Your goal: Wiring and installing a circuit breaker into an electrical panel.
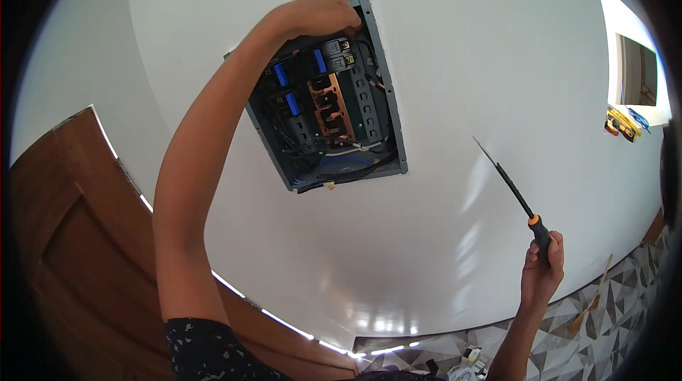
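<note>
A dark sleeve (pixel 202 345), near left, leads to the left hand (pixel 327 14) in the far right corner of the wall box (pixel 392 107), its grip hidden and indeterminable, while the right hand (pixel 544 271), farther right, grips a screwdriver (pixel 513 190) low, seemingly holding it clear.

No lettering, number or sign can be read anywhere, and the small pale marks (pixel 279 100) on the black breakers (pixel 303 68) inside the grey wall panel (pixel 390 97) are too tiny and blurred in this wide view to make out.
</note>
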A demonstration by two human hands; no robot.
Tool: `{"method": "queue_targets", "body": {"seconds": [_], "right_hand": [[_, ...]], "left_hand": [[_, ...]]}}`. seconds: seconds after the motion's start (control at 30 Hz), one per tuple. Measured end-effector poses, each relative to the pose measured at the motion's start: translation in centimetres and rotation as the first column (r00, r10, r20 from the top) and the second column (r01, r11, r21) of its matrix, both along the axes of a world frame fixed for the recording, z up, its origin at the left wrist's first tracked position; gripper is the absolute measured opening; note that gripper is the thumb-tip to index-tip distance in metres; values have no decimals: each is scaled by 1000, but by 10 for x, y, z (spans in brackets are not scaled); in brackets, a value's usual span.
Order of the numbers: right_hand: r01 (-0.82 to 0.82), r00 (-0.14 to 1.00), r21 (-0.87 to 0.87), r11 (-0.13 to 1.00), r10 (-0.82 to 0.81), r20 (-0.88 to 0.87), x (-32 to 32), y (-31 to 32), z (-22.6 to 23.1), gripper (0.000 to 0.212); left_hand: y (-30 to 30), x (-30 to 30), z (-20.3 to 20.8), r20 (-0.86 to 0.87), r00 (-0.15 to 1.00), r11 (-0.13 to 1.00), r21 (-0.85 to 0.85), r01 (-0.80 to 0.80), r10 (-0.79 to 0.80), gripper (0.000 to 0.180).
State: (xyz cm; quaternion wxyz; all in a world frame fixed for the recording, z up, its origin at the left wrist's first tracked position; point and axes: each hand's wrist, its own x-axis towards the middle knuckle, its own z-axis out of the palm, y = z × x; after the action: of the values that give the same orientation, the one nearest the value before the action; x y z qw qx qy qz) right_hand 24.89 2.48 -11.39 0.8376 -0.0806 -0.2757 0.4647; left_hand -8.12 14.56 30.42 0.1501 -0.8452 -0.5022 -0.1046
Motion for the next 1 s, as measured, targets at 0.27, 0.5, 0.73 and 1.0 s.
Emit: {"method": "queue_targets", "body": {"seconds": [0.27, 0.5, 0.73, 1.0], "right_hand": [[-69, 995, 20, 997, 67, 68, -7, 3, -4, 25], [-107, 988, 24, 994, 104, 116, -22, 1, -5, 24], [-159, 981, 10, 987, 157, 116, -34, 3, -9, 24], [-69, 990, -22, 997, 72, 119, -11, -4, -7, 24]], "left_hand": [[32, -15, -23, 199, 980, 1000, 4, 3, -3, 46], [15, 5, -29, 146, 981, 991, 27, -135, 129, 38], [47, -15, -39, 157, 984, 969, 243, 41, -81, 30], [49, -6, -50, 74, 992, 919, 390, 64, -100, 29]]}}
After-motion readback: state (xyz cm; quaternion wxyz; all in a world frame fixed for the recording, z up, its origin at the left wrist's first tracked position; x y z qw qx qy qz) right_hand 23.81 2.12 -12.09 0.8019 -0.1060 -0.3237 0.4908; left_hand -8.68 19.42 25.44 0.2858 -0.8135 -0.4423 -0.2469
